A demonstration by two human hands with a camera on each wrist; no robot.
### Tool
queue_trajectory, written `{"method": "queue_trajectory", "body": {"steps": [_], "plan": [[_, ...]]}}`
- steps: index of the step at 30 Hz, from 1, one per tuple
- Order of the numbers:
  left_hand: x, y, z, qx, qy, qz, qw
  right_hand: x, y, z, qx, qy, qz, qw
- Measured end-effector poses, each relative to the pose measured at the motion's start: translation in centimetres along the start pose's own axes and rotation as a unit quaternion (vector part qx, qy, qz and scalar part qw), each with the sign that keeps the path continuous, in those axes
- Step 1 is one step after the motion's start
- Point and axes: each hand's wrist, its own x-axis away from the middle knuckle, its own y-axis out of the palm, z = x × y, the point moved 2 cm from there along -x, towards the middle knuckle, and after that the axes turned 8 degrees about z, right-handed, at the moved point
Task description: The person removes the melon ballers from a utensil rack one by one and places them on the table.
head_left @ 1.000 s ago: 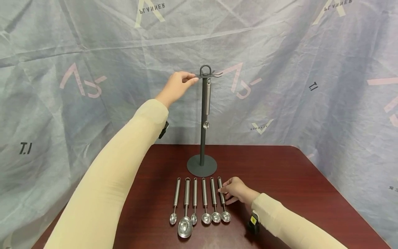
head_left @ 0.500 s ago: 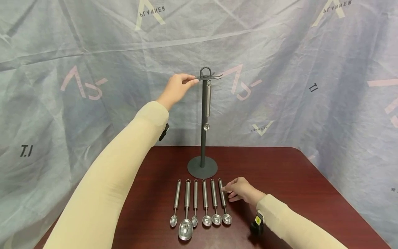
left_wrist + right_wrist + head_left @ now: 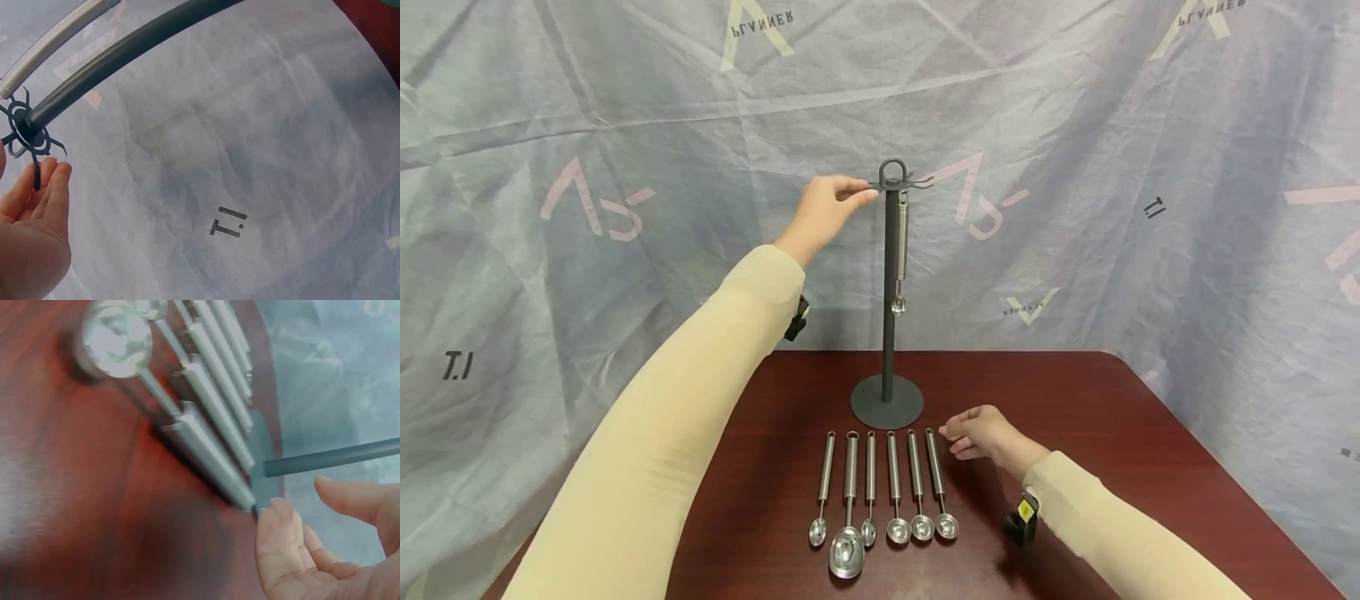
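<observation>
A dark grey utensil stand (image 3: 889, 350) with a ring of hooks at its top stands on the table. My left hand (image 3: 827, 207) pinches one of its hooks (image 3: 37, 178) between thumb and fingers. From another hook hangs a steel spoon (image 3: 902, 242), bowl down along the pole. My right hand (image 3: 988, 435) is just beside the handle end of the rightmost spoon (image 3: 936, 467) in a row on the table. In the right wrist view its thumb (image 3: 350, 499) and fingers stand apart, with nothing between them.
Several more steel spoons lie side by side, handles toward the stand, including a large oval-bowled spoon (image 3: 847, 553) and a round-bowled spoon (image 3: 898, 530). A grey printed cloth (image 3: 1075, 250) hangs behind the dark red table (image 3: 1037, 379).
My right hand has come off the rightmost spoon's handle, moving right and toward its ring end. My left hand keeps its place at the stand's hook.
</observation>
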Motion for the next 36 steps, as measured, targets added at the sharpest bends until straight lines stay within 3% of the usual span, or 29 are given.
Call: {"method": "queue_trajectory", "body": {"steps": [13,25,36], "plan": [[0.1,0.1,0.4,-0.010,-0.017,0.017,0.9997,-0.8,-1.4,-5.9,-0.055,-0.062,-0.008,0.9965],[0.4,-0.1,0.9,-0.024,-0.028,0.008,0.9993,-0.7,-1.4,-11.0,-0.057,-0.071,0.001,0.9958],[0.5,0.0,1.2,-0.030,-0.015,0.017,0.9993,-0.4,-1.1,-16.7,-0.121,-0.102,0.029,0.9870]]}}
